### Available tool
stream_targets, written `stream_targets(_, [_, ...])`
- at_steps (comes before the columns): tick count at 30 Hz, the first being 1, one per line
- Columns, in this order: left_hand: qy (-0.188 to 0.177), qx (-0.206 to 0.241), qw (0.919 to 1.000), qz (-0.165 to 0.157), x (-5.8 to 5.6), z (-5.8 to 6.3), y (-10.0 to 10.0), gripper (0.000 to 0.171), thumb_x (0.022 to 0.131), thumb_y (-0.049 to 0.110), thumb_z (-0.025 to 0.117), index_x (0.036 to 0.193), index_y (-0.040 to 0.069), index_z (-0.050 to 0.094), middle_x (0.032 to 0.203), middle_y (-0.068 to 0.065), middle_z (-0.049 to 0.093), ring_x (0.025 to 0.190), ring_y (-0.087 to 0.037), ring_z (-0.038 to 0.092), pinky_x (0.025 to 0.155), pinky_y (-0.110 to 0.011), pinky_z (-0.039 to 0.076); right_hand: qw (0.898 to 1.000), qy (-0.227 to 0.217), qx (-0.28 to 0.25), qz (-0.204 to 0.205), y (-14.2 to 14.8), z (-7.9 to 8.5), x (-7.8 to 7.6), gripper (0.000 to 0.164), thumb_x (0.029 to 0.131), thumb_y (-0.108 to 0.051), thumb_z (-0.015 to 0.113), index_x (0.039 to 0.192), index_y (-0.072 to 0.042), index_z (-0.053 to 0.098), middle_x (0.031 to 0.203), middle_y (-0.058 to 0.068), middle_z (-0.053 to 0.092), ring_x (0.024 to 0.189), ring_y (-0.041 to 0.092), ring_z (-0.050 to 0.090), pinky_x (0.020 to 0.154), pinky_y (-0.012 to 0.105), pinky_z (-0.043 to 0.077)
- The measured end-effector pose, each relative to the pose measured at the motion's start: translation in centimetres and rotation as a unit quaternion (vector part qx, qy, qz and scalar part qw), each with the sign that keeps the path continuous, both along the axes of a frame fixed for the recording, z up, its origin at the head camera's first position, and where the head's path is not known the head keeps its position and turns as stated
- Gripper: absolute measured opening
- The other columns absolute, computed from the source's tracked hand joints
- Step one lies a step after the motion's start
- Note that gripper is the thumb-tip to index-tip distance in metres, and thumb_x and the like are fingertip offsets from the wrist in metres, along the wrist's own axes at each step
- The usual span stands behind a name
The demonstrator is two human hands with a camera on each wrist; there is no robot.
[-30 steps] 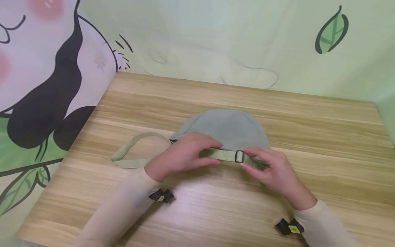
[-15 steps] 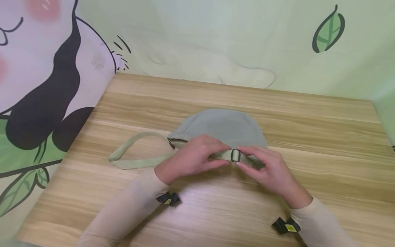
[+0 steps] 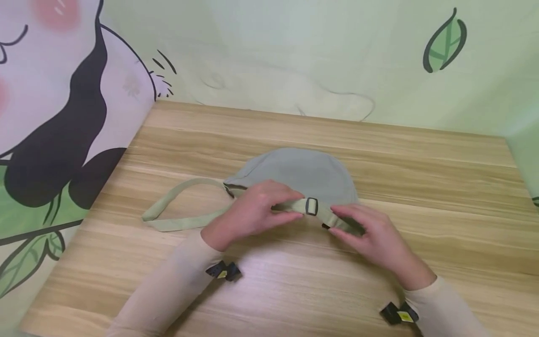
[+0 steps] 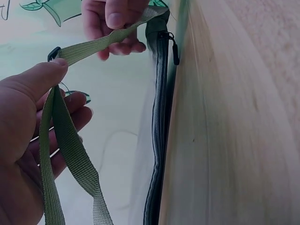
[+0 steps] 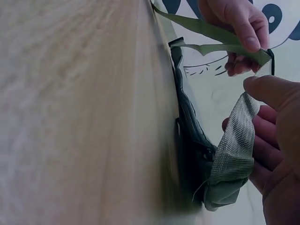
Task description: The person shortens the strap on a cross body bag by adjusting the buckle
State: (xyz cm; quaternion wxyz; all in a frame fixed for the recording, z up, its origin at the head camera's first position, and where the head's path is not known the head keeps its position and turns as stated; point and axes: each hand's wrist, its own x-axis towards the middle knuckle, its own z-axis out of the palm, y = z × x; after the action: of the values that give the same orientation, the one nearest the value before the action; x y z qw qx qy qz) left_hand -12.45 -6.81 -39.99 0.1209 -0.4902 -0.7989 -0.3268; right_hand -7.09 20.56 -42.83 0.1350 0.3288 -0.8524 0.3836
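One grey half-moon waist bag lies on the wood-grain counter, its zipped edge toward the person. It has one pale green webbing strap, and one black slide buckle is threaded on that. One zipper runs along the bag's near edge, with one zip pull showing close to the bag's right end. The strap loops out to the left of the bag, then crosses in front of it, where two hands hold it.

The left hand, in front of the bag's left half, pinches the webbing just beside the buckle. Its thumb and forefinger are closed on the strap; the other fingers are loosely bent and apart. The right hand, by the bag's near right end, pinches the same strap further along, thumb on one face and fingers on the other. The buckle sits between the hands, nearer the left fingertips.

Two black wrist devices, one on each pale sleeve, are nearer the person than the bag.
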Motion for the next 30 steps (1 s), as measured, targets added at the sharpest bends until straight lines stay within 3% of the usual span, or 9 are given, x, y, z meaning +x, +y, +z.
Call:
stream_targets(6, [-0.006,0.007,1.0000,0.001,-0.15,0.05,-0.31,0.029,0.080,0.025,0.077,0.105,0.011,0.072,0.100,0.003,0.072,0.091,-0.006,0.065,0.087,-0.023,0.050,1.000,0.018,0.021,-0.013,-0.47,0.22,0.04,0.045,0.070,-0.015,0.083,0.112,-0.007,0.068,0.102,0.003,0.071,0.091,0.016,0.066,0.085,0.013,0.048])
stream_targets(11, [-0.043,-0.002,0.9990,0.008,-0.13,0.09,-0.50,0.033,0.081,0.028,0.076,0.109,0.012,0.070,0.103,0.003,0.071,0.095,-0.006,0.064,0.089,-0.021,0.050,0.999,0.038,-0.006,-0.007,-0.71,0.27,0.02,0.041,0.072,-0.011,0.081,0.111,-0.005,0.068,0.099,0.004,0.071,0.084,0.016,0.066,0.080,0.015,0.051])
stream_targets(16, [-0.072,-0.003,0.9974,0.002,-0.04,-0.10,-0.45,0.038,0.081,0.028,0.076,0.115,0.013,0.067,0.107,0.004,0.070,0.096,-0.005,0.062,0.089,-0.020,0.049,0.999,0.027,-0.024,0.001,-0.79,0.35,0.15,0.039,0.075,-0.009,0.079,0.112,-0.008,0.068,0.101,0.003,0.070,0.085,0.014,0.065,0.077,0.015,0.051])
stream_targets(30, [-0.090,0.015,0.9955,-0.025,-0.11,-0.33,-0.24,0.037,0.080,0.025,0.078,0.113,0.016,0.067,0.107,0.008,0.069,0.096,-0.001,0.061,0.089,-0.018,0.048,0.998,0.039,-0.052,0.021,-0.82,-0.12,0.14,0.038,0.076,-0.009,0.077,0.112,-0.007,0.068,0.104,0.006,0.070,0.087,0.016,0.066,0.079,0.016,0.051])
